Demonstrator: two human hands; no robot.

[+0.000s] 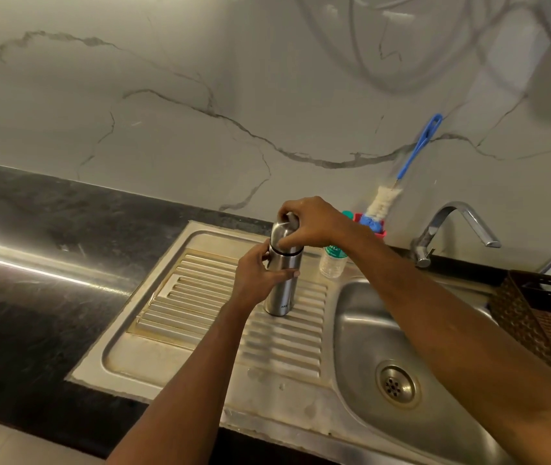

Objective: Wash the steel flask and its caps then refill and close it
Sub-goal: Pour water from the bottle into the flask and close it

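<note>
I take the flask [284, 290] as my mark and work down in size. Behind it rises a pale marble-veined wall [200, 95]. To its left runs a dark stone counter [32, 263] with a streak of glare across it. The flask stands upright on the ribbed steel drainboard [200, 297], I judge so that any spill runs off towards the basin [368, 330] to its right. Far to the right of the flask, past the basin, sits a brown woven basket [542, 313]. Behind and to the right of the flask is a chrome tap [452, 226], and I see no water coming from it.

My left hand [257, 280] wraps the flask's body at mid-height, fingers curled round the front, which I read as bracing it against a twist. My right hand [314, 224] is cupped over the top, fingertips gripping the domed cap [284, 229], which is seated on the flask. That is a grip for turning the cap, though I cannot tell whether it is to loosen or tighten.

A blue-handled brush [415, 156] leans on the wall behind and right of the flask, its head in a red holder [379, 229], close by for scrubbing inside. Just right of the flask stands a small clear bottle [332, 263], perhaps for the refill
</note>
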